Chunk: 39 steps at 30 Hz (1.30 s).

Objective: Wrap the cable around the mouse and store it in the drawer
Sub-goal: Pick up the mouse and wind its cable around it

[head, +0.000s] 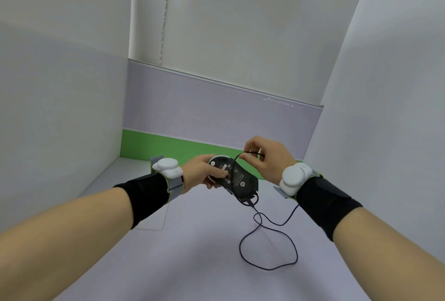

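Observation:
A black mouse (238, 180) is held above the desk with its underside and labels facing up. My left hand (201, 174) grips its far end, thumb pressed on the bottom face. My right hand (267, 158) pinches the thin black cable (269, 250) just above the mouse, and a short loop arches from my fingers over the mouse's body. The rest of the cable leaves the near end of the mouse and lies in loose curls on the desk. No drawer is in view.
The pale grey desk (192, 252) is closed in by white panels left and right and a grey-and-green partition (216, 117) behind. A faint rectangular outline (154, 219) marks the desk under my left wrist. Both wrists carry white devices on black bands.

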Tool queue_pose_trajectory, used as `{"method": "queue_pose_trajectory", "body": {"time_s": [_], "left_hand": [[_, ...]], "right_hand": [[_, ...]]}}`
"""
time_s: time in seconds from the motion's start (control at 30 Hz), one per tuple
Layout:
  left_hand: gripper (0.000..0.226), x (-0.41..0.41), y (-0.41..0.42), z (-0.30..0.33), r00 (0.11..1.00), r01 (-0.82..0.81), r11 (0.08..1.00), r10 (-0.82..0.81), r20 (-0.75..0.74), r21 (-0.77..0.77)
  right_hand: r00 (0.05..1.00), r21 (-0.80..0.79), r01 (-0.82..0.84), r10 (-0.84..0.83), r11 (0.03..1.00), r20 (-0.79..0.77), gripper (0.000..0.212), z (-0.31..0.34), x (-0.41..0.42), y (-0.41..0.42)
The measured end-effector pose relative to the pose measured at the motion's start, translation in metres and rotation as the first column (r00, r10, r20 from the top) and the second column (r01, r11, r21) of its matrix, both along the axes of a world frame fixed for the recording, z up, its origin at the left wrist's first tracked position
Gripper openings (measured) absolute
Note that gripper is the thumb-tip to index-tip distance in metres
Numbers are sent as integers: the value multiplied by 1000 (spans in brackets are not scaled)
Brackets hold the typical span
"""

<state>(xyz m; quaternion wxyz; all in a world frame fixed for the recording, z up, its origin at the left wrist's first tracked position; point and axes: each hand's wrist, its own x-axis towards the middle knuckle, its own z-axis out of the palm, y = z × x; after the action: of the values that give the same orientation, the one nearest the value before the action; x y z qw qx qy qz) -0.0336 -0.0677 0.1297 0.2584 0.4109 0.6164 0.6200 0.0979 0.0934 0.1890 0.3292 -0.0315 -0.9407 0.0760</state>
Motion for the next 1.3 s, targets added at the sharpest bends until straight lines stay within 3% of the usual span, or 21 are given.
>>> {"method": "queue_pose_trajectory", "body": {"time_s": [0.2, 0.37, 0.5, 0.63, 0.83, 1.03, 1.13, 1.3], "left_hand": [[15, 9, -9, 10, 916, 140, 973, -198, 348, 186], [16, 10, -1, 17, 850, 60, 953, -205, 485, 298], [12, 11, 5, 18, 806, -41, 930, -185, 562, 365], [17, 3, 11, 17, 808, -214, 908, -42, 588, 359], [43, -15, 15, 2, 829, -410, 888, 268, 490, 208], [40, -19, 11, -7, 881, -432, 900, 408, 240, 58], [25, -14, 5, -8, 917, -376, 927, 372, 146, 3], [13, -5, -1, -10, 961, -211, 977, 215, 175, -41]], "right_hand": [[999, -227, -2, -10, 974, -50, 8, -6, 1, -1], [995, -147, 104, -101, 984, 26, 18, -13, -3, -11], [977, -110, 143, -123, 983, 174, 22, -17, -7, -23], [945, 18, 122, -121, 992, 305, 28, -24, -5, -30], [936, 108, 124, -153, 986, 316, 22, -23, -2, -29], [965, 237, 94, -147, 967, 217, 23, -8, 4, -29], [984, 254, 55, -95, 966, 148, 19, 0, 5, -26], [994, 193, -24, 2, 981, 110, 14, 9, 2, -10]]}}
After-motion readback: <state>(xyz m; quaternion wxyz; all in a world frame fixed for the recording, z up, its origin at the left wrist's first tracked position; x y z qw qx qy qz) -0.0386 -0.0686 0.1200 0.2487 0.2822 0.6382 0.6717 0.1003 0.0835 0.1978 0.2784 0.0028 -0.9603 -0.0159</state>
